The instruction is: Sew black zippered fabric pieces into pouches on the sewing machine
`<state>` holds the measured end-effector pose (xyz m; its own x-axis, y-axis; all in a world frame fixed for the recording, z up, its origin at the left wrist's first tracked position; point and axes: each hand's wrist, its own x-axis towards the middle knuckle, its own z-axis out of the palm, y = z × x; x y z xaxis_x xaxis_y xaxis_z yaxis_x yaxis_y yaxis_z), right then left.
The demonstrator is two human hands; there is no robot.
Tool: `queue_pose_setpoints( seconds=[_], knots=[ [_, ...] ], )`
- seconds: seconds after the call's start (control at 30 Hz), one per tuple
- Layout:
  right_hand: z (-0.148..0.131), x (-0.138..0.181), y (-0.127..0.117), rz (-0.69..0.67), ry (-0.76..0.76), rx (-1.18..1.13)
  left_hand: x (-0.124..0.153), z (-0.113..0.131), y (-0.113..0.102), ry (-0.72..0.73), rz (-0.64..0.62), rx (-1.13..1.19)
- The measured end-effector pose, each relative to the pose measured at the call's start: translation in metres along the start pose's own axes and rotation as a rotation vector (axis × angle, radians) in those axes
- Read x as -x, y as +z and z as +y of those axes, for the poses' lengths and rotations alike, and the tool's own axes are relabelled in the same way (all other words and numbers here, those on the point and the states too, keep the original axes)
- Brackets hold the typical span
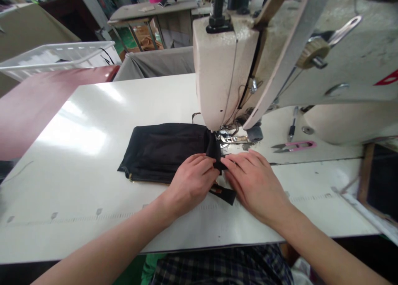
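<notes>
A black fabric pouch lies flat on the white sewing table, its brass zipper along the near edge. The pouch's right edge sits at the presser foot of the sewing machine. My left hand rests on the pouch's near right corner, fingers curled and pinching the fabric there. Just to the right, my right hand has its fingers bent together on the same edge, gripping the black cloth by the foot. A black strip end pokes out between my hands. My fingertips are partly hidden.
Pink thread snips and a pen lie right of the needle on the machine bed. A printed ruler runs along the table's near side. A white basket stands on a reddish surface at left.
</notes>
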<state>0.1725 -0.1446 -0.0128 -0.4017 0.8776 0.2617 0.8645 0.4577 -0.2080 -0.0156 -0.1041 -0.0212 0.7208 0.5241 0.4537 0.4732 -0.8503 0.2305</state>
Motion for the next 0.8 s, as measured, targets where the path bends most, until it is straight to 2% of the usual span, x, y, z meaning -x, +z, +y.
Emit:
queue_pose_setpoints(
  seconds=[0.1, 0.2, 0.27, 0.47, 0.67, 0.8],
  knots=[
    [0.002, 0.008, -0.002, 0.04, 0.047, -0.025, 0.001, 0.001, 0.001, -0.037, -0.048, 0.01],
    [-0.001, 0.021, -0.004, 0.069, 0.161, 0.025, 0.002, 0.005, 0.001, -0.067, -0.022, 0.009],
    [-0.006, 0.029, -0.004, 0.039, 0.192, 0.06, 0.002, 0.009, 0.001, -0.085, 0.0, -0.008],
    [-0.016, 0.032, 0.003, -0.051, 0.153, 0.004, 0.0, 0.015, 0.004, -0.084, 0.001, -0.045],
    [-0.007, 0.023, 0.001, -0.113, 0.067, -0.209, 0.004, 0.013, 0.007, -0.084, 0.03, 0.012],
    [-0.003, 0.018, 0.0, -0.149, 0.008, -0.202, 0.002, 0.014, 0.005, -0.095, 0.043, 0.031]
  ],
)
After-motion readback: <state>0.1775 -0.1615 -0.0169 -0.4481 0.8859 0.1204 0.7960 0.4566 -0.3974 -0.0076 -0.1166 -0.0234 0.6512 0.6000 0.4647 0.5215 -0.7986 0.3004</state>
